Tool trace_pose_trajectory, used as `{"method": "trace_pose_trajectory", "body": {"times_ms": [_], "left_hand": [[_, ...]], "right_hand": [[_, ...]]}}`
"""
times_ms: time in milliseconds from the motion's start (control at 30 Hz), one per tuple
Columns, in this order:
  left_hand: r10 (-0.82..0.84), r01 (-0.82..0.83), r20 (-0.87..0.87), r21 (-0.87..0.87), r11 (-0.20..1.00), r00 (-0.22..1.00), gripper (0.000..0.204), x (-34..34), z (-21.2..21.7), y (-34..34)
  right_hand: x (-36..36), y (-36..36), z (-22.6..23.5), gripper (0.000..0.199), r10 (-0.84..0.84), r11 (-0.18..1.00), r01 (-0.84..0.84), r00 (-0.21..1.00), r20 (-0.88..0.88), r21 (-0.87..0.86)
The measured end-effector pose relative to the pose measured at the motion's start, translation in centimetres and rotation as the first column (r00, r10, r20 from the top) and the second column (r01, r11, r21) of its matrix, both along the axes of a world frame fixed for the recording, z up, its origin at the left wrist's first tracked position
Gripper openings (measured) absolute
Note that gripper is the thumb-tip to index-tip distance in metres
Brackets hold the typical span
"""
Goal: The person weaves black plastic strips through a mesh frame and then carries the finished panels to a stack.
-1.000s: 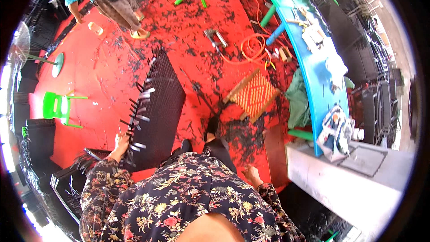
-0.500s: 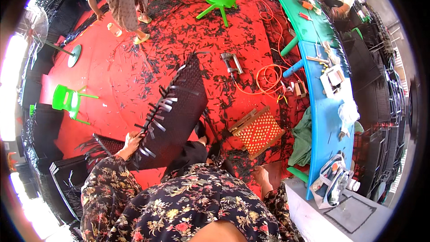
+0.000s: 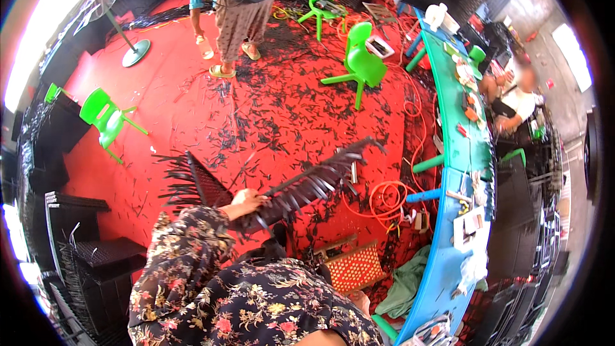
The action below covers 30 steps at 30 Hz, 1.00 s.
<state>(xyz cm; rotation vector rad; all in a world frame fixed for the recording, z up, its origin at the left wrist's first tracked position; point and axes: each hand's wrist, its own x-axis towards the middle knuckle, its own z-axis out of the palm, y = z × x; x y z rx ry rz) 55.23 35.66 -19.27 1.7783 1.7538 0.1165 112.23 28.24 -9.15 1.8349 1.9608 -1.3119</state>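
Observation:
My left hand [image 3: 246, 202] grips the near edge of a black woven panel [image 3: 314, 182] with loose strands sticking out along its sides. The panel is lifted off the red floor [image 3: 192, 109] and shows almost edge-on, running from my hand up to the right. A second black piece with fringed strands [image 3: 192, 179] sits just left of my hand. My flowered sleeve [image 3: 186, 250] leads up to that hand. My right hand is hidden behind my body.
Black strand scraps litter the red floor. Green plastic chairs [image 3: 365, 64] [image 3: 106, 115] stand about, and a person in a blue top [image 3: 237, 0] is at the back. A teal table [image 3: 458, 147] with tools runs along the right, with an orange cable [image 3: 384, 198] and an orange woven stool [image 3: 355, 268] near it. Black woven furniture [image 3: 83, 263] is stacked at left.
The panel has swung from standing nearly upright to lying almost flat and edge-on, still in my left hand. The view has tilted up, so more of the far room shows.

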Motion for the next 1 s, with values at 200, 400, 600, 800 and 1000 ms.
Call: {"method": "trace_pose_trajectory", "body": {"times_ms": [200,400,600,800,1000], "left_hand": [[0.511,-0.456,0.078,-0.352,0.817,0.856,0.045,5.2,3.3,2.9],[0.389,-0.186,0.279,-0.550,0.814,0.878,0.046,7.3,5.8,-1.4],[0.495,-0.287,0.204,-0.609,0.740,0.844,0.045,7.3,14.8,0.6],[0.596,-0.602,-0.089,-0.068,0.796,0.798,0.029,5.4,20.5,-1.2],[0.978,-0.852,-0.209,0.511,0.114,0.005,0.013,7.1,23.9,-7.4]], "right_hand": [[-5.1,6.6,-0.1,0.028,0.011,0.999,-0.010,1.000,0.015,-0.052],[-3.7,10.2,-2.3,0.027,0.150,0.979,-0.143,0.988,0.037,-0.145],[-2.9,18.0,-5.5,0.024,0.379,0.920,-0.374,0.925,0.026,-0.116],[-2.9,26.5,-7.1,0.027,0.344,0.930,-0.351,0.936,-0.077,-0.112],[2.2,31.0,-6.0,0.027,0.436,0.846,-0.416,0.900,-0.019,-0.334]]}}
